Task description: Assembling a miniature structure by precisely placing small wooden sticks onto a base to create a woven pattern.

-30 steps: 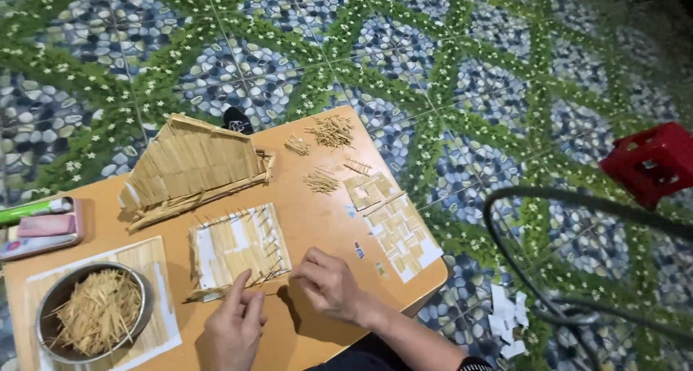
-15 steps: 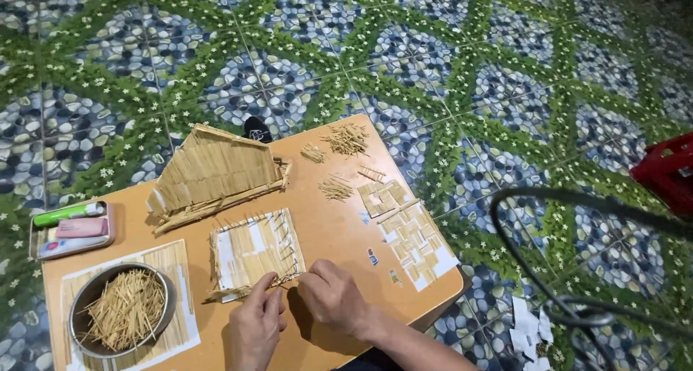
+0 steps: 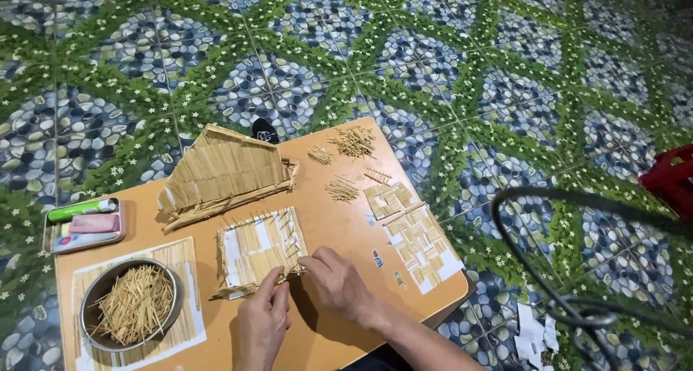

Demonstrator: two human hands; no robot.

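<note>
A small wooden table is seen from above, set on a floor patterned with green lattice and blue pebbles. At the near middle of the table, a flat panel of toothpicks laid on white paper is being worked on. The left hand is placed at the panel's near edge, its thumb and forefinger pinched together on a toothpick at that edge. The right hand is set just beside it on the right, its fingertips pressed on the same near edge at the panel's right corner; whether anything is grasped by it cannot be told.

Just beyond the panel, a larger roof-shaped toothpick piece is laid. At the near left, a round metal bowl filled with loose toothpicks is stood on another toothpick sheet. A shallow tray with a green tube is placed at the far left edge. On the right half, smaller toothpick panels on paper are spread, and small heaps of loose toothpicks are scattered at the far side. A black cable is looped across the floor at the right.
</note>
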